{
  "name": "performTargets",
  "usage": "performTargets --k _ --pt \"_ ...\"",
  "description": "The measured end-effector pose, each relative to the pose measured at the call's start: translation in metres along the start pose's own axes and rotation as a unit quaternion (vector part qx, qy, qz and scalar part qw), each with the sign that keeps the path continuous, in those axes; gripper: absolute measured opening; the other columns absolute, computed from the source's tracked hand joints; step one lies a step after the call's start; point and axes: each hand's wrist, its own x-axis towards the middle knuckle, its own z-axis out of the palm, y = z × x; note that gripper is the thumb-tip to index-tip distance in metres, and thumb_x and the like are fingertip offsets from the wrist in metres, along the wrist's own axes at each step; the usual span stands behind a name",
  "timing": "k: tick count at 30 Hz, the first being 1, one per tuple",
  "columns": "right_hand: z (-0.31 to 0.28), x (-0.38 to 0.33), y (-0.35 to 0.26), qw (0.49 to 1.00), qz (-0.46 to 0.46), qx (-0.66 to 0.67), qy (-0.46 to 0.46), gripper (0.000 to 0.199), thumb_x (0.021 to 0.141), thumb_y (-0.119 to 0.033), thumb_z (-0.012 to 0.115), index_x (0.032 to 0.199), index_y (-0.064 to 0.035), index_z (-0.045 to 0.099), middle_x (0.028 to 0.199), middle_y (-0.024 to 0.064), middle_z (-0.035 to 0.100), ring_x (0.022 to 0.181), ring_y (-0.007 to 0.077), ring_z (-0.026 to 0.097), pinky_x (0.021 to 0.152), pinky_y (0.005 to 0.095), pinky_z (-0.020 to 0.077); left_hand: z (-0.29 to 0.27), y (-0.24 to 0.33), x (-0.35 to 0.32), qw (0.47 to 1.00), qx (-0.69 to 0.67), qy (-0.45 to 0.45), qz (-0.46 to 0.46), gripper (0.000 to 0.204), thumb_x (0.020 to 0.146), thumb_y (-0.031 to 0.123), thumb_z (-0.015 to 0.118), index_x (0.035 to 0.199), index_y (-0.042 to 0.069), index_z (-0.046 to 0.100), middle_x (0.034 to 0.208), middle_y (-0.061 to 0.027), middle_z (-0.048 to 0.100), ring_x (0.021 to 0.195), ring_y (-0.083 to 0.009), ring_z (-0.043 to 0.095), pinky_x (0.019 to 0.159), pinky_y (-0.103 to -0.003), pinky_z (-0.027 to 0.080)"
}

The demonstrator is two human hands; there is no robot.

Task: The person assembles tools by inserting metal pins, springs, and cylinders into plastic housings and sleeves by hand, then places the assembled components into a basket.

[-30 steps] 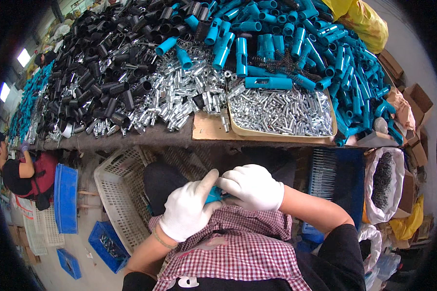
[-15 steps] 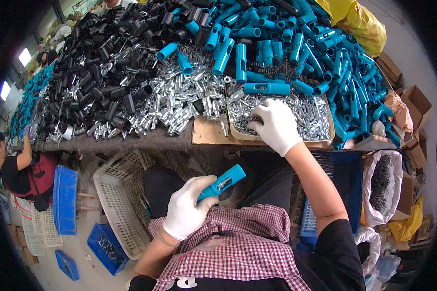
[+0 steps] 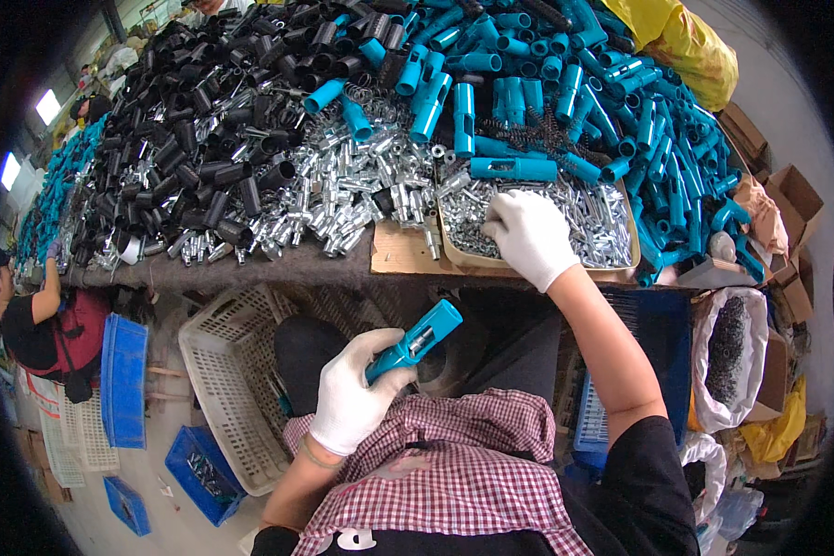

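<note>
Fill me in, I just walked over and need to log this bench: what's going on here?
A seated person in white gloves is handling parts. The left hand holds a blue plastic tube over the lap, while the right hand reaches into a shallow tray of small silver metal pieces on the table edge. Heaps of black tubes and blue tubes cover the table beyond.

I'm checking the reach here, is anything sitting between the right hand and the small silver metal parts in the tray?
Nothing visible does. The right hand already rests in the tray, its fingers down on the silver metal parts. The left hand holds a blue tube apart, near the lap.
</note>
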Motion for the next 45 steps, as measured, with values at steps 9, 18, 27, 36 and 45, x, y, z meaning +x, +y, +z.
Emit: performTargets --k 9,18,27,36,45 --pt "-0.022 -0.02 -0.024 0.925 0.091 0.361 0.071 0.017 0.077 -0.013 0.074 0.091 -0.003 0.071 0.087 0.0111 0.072 0.081 0.0198 0.069 0.077 0.032 0.0531 -0.003 -0.004 0.006 0.909 -0.369 -0.021 -0.195 0.047 0.087 0.01 0.066 0.125 -0.011 0.05 0.096 -0.0148 0.064 0.077 -0.0174 0.064 0.068 -0.031 0.053" --pt "0.02 -0.08 -0.11 0.847 0.012 0.528 0.051 0.013 0.073 -0.011 0.078 0.076 -0.0046 0.067 0.078 0.0066 0.064 0.071 0.0179 0.062 0.068 0.0295 0.049 0.013 -0.007 0.002 0.879 -0.439 0.007 -0.188 0.056 0.089 0.017 0.058 0.134 -0.012 0.042 0.104 -0.0157 0.063 0.077 -0.0203 0.066 0.068 -0.03 0.056" --pt "0.026 -0.082 -0.119 0.574 0.225 0.773 -0.153 0.038 0.077 -0.023 0.083 0.096 -0.0017 0.057 0.087 0.0042 0.061 0.077 0.0098 0.058 0.068 0.027 0.052 -0.001 -0.014 -0.009 0.895 -0.403 0.009 -0.191 0.051 0.089 0.009 0.064 0.133 -0.011 0.047 0.111 -0.011 0.062 0.092 -0.0143 0.061 0.076 -0.027 0.053" --pt "0.029 -0.057 -0.137 0.785 0.122 0.578 -0.185 0.055 0.077 -0.045 0.081 0.103 -0.0012 0.06 0.092 0.0045 0.063 0.085 0.0122 0.059 0.077 0.0307 0.0505 -0.002 -0.031 -0.018 0.92 -0.364 0.039 -0.139 0.056 0.09 0.018 0.067 0.133 -0.01 0.047 0.107 -0.0122 0.063 0.082 -0.0154 0.062 0.073 -0.029 0.053" --pt "0.035 0.089 -0.081 0.941 -0.336 -0.031 -0.036 0.02 0.072 -0.006 0.062 0.089 -0.0126 0.072 0.089 0.0082 0.06 0.089 0.0291 0.058 0.077 0.0402 0.0468 -0.031 -0.043 -0.02 0.799 -0.564 0.071 -0.197 0.07 0.09 0.026 0.069 0.141 -0.006 0.033 0.112 -0.0179 0.06 0.085 -0.0224 0.066 0.066 -0.032 0.057"
